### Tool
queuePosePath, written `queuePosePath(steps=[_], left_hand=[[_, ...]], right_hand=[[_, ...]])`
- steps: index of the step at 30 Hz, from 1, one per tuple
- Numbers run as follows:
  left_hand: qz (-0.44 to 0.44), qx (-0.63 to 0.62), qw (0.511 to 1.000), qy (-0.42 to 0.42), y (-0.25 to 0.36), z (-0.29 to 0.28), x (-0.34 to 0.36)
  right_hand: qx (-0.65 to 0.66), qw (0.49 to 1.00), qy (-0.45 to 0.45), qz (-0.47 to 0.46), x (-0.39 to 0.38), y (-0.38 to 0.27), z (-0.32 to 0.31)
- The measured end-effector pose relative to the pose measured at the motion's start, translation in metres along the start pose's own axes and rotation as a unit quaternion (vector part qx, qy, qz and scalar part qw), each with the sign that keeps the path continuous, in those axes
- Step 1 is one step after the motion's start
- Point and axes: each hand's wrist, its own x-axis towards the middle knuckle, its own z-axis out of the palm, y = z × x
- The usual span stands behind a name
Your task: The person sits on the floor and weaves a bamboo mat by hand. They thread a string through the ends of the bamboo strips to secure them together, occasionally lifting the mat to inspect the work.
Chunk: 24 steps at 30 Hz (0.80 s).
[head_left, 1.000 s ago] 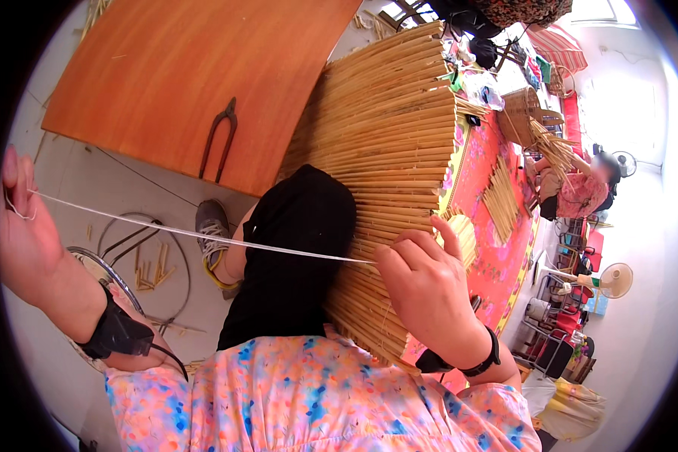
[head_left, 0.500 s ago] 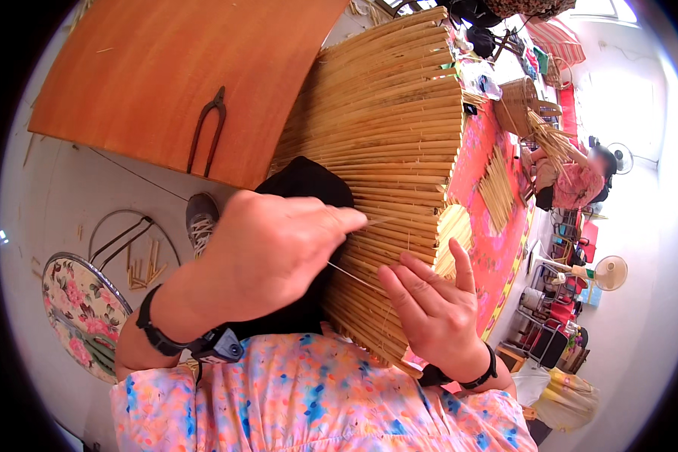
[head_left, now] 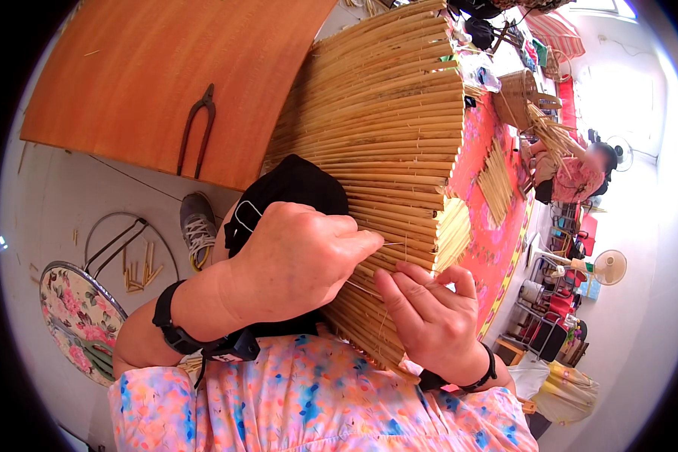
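Note:
A screen of thin yellow-brown reed sticks (head_left: 369, 113), tied in rows with thread, slants up from my lap. Above its near part, my left hand (head_left: 301, 252) is closed, fingertips pinching a thin, shiny needle (head_left: 393, 243) that points right. My right hand (head_left: 437, 320) bends over the screen's right edge, thumb and fingertips close together on a pale thread (head_left: 360, 287) running along the sticks. What lies under those fingertips is partly hidden. A black cloth (head_left: 309, 184) covers my knee beside the left hand, with a white loop on it.
Pincers (head_left: 197, 129) lie on an orange-brown wooden board (head_left: 128, 90) at the left. A round floral stool (head_left: 79, 313) and cut stick pieces (head_left: 142, 275) are on the floor. To the right are a red patterned cloth (head_left: 497, 256), a stick bundle (head_left: 495, 183), a fan (head_left: 609, 267) and another person (head_left: 576, 181).
My left hand has moved slightly right and down, closer to the right hand, and the needle now shows clearly. The right hand's raised finger has curled in.

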Motion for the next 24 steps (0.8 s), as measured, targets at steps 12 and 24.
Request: queuePosePath(steps=[12, 24], left_hand=[[0.007, 0.014, 1.0, -0.002, 0.0004, 0.0006, 0.0052], [0.021, 0.04, 0.999, 0.0, 0.0025, -0.0027, 0.0076]], right_hand=[[0.0, 1.0, 0.002, -0.005, -0.0008, 0.0014, 0.0013], [0.005, 1.0, 0.008, -0.008, -0.0003, 0.0014, 0.0016]])
